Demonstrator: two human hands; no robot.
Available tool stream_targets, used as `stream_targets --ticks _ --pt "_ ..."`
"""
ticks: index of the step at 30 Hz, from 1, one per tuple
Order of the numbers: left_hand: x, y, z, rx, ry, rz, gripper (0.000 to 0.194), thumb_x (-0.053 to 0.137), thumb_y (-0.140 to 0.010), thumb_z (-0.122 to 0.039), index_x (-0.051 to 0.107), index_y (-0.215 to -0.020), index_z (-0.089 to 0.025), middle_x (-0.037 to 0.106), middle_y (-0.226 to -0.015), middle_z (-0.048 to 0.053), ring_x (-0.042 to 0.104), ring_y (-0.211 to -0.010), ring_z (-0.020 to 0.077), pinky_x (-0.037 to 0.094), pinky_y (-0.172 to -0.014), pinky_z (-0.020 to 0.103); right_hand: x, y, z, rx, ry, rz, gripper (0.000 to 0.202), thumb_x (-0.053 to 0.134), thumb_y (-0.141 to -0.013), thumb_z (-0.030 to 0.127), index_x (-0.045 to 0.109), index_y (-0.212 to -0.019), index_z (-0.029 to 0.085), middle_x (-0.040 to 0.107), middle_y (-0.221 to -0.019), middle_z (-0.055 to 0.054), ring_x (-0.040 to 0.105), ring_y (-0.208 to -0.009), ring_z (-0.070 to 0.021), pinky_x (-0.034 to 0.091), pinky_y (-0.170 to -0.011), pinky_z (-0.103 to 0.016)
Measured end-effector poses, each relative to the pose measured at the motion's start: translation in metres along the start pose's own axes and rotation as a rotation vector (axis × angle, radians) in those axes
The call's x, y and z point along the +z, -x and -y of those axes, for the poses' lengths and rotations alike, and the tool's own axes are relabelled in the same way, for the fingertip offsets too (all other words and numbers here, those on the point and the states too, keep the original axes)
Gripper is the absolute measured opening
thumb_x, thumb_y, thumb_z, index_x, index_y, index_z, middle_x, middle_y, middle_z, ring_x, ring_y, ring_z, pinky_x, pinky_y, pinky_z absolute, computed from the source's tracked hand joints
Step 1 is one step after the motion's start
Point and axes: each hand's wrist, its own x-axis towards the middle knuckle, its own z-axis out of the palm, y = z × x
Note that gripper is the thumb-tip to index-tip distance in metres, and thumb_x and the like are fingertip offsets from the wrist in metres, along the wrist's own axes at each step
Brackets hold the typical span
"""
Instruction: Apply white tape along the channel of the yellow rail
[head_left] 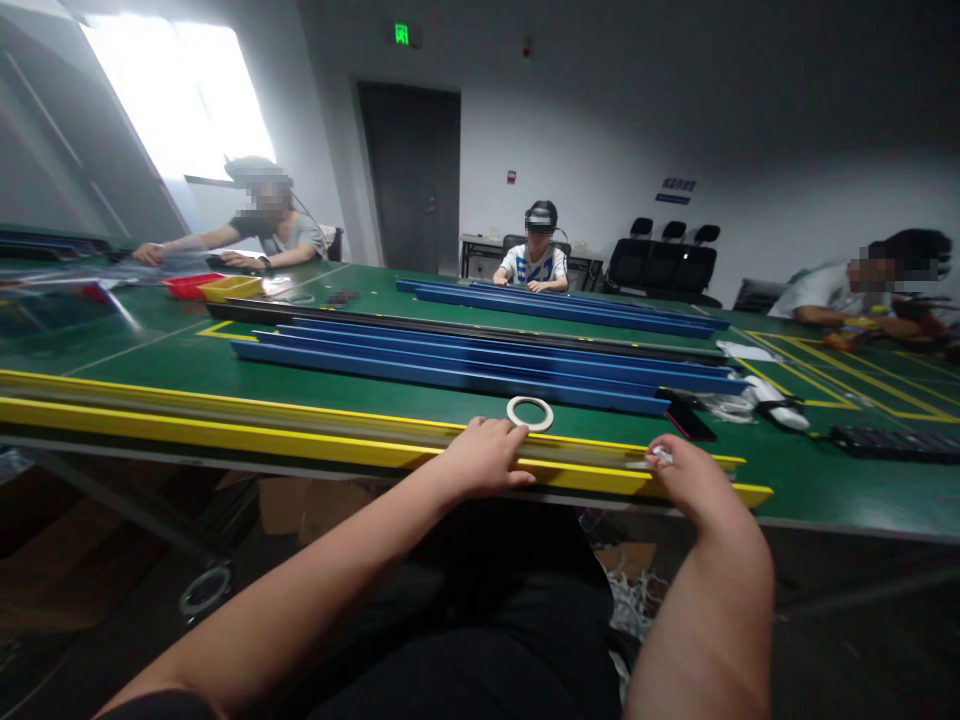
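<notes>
Left hand (486, 457) rests on yellow rails (322, 430) along the green table (847, 470).

So there's a bright window (184, 95) on the left, pale walls (570, 140) going pretty dim toward the right, plus a dark grey door (412, 180). Green exit sign (402, 34) glowing up top, black chairs (660, 262) lined up at the back.

Head camera, close above hands (484, 460), looks forward and down across green table (847, 488)
</notes>
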Motion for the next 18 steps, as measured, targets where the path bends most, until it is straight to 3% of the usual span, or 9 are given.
stream_targets --ticks 4,8,13,18 --pt "0.016 -0.044 -0.051 0.019 0.021 -0.038 0.075 0.046 -0.073 -0.078 0.051 -0.121 -0.02 0.063 -0.104 0.014 0.06 -0.098 0.0311 0.045 -0.083 0.042 0.0 0.001 -0.001 0.017 -0.022 -0.016 0.02 0.051 -0.08 0.03 0.065 -0.091 0.02 0.067 -0.081 -0.006 0.056 -0.07 -0.0181 0.033 -0.057 -0.026" --pt "0.024 -0.065 -0.073 -0.027 0.016 -0.06 0.072 0.038 -0.076 -0.08 0.057 -0.103 -0.016 0.063 -0.092 0.013 0.063 -0.09 0.03 0.047 -0.077 0.041 -0.002 0.001 0.0 0.006 -0.058 -0.017 0.017 0.052 -0.079 0.026 0.064 -0.088 0.02 0.067 -0.082 -0.006 0.057 -0.072 -0.018 0.035 -0.059 -0.025" --pt "0.023 -0.055 -0.063 -0.03 -0.007 -0.058 0.069 0.041 -0.075 -0.079 0.059 -0.099 -0.016 0.063 -0.091 0.014 0.063 -0.089 0.0288 0.047 -0.077 0.039 -0.003 -0.001 -0.004 -0.025 -0.064 -0.02 0.016 0.057 -0.077 0.032 0.063 -0.085 0.02 0.066 -0.082 -0.006 0.057 -0.073 -0.0181 0.035 -0.059 -0.025" --pt "0.014 -0.025 -0.03 -0.057 -0.018 -0.05 0.07 0.042 -0.074 -0.079 0.058 -0.105 -0.019 0.064 -0.097 0.013 0.063 -0.089 0.0277 0.046 -0.077 0.037 -0.002 0.0 0.0 -0.055 -0.051 -0.006 0.017 0.058 -0.077 0.035 0.062 -0.086 0.021 0.066 -0.08 -0.005 0.056 -0.07 -0.0174 0.035 -0.058 -0.025"
